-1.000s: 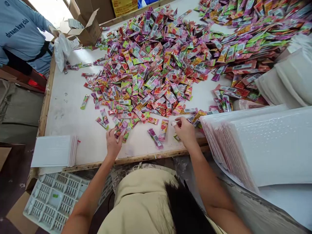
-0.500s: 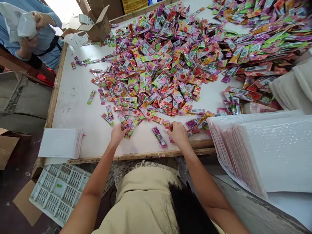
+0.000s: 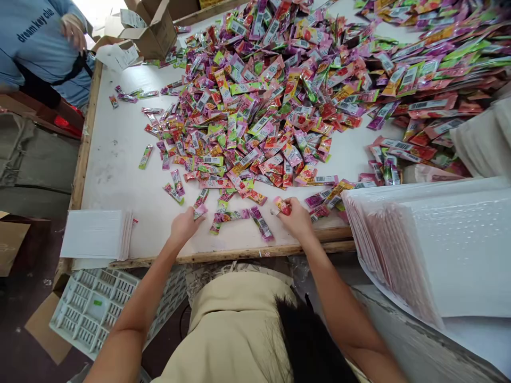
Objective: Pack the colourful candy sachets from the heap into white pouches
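My left hand (image 3: 186,224) is closed, its fingertips pinching a green and pink stick sachet (image 3: 200,210) by the near edge of the pile. My right hand (image 3: 297,218) grips a red and pink stick sachet (image 3: 282,206), held just above the table. Between my hands lie a purple stick sachet (image 3: 261,223) and a second purple one (image 3: 233,215) resting across a green sachet (image 3: 215,226). Beyond them spreads a large heap of mixed sachets (image 3: 247,117) in pink, purple, green and orange.
White padded mailers (image 3: 96,234) are stacked at the table's left corner. More mailers (image 3: 451,250) stand at the right. An opened cardboard box (image 3: 154,34) sits at the back left, near a co-worker in a blue shirt (image 3: 40,42). A plastic crate (image 3: 96,308) lies below the wooden table edge (image 3: 223,255).
My left hand has shifted left with a sachet between its fingers. My right hand has raised the red sachet. The co-worker's white bag has gone out of view.
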The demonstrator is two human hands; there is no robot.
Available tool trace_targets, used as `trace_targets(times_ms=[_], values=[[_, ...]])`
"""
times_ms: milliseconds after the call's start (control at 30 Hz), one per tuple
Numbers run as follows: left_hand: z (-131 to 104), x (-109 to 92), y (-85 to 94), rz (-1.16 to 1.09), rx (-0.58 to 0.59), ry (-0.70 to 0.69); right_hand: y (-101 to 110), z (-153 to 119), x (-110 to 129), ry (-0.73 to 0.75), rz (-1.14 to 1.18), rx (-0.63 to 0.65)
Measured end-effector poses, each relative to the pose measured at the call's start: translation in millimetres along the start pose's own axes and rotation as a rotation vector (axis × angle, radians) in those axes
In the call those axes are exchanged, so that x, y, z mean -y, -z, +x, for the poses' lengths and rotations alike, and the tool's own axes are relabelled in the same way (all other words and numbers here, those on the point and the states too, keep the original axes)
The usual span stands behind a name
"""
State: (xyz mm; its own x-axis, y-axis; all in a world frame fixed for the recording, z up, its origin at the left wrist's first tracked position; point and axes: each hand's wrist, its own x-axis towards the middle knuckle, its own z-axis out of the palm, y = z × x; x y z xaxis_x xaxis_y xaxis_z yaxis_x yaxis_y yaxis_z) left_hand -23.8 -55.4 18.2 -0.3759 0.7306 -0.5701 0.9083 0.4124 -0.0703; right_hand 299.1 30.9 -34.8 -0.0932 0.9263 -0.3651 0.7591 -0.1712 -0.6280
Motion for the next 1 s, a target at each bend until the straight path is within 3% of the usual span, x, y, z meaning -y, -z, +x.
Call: trace_targets(times_ms=[100,200,267,367,467,533,600,700,833,900,1000], values=[[3.3,18.4,0.9,0.038,0.031,-0.022,5.4,-2.7,-5.8,0.013,-0.054,0.036],[1.6,17.9,3.6,-0.082,-0.098,-0.119,8.6,-0.9,4.8,0.045,-0.045,0.011],[-3.1,-2.2,3.7,-0.176,-0.176,-0.228,5.7,5.2,28.0,0.134,-0.068,-0.022],[-9.2,-54.0,-2.2,-0.268,-0.198,-0.395,-10.4,21.6,79.4,0.302,-0.113,-0.041],[-9.1,-99.2,-9.7,-0.249,-0.149,-0.386,-30.9,42.2,123.3,0.290,-0.168,0.000],[-8.4,-109.8,-9.9,-0.231,-0.146,-0.369,-36.2,54.0,134.0,0.269,-0.168,0.040],[-10.0,-101.0,-5.6,-0.277,-0.221,-0.385,-30.1,60.1,126.3,0.276,-0.089,0.045],[-16.4,-60.9,2.4,-0.454,-0.377,-0.304,-4.4,55.0,87.9,0.247,0.178,-0.006],[-23.2,-4.6,0.1,-0.834,-0.326,-0.029,24.0,25.3,25.0,0.090,0.555,0.059],[-23.3,4.4,-6.5,-0.945,-0.299,0.055,23.4,5.7,6.9,0.025,0.569,0.100],[-18.9,-12.4,-15.9,-0.846,-0.303,0.068,7.2,-19.5,7.8,0.024,0.290,0.128]])
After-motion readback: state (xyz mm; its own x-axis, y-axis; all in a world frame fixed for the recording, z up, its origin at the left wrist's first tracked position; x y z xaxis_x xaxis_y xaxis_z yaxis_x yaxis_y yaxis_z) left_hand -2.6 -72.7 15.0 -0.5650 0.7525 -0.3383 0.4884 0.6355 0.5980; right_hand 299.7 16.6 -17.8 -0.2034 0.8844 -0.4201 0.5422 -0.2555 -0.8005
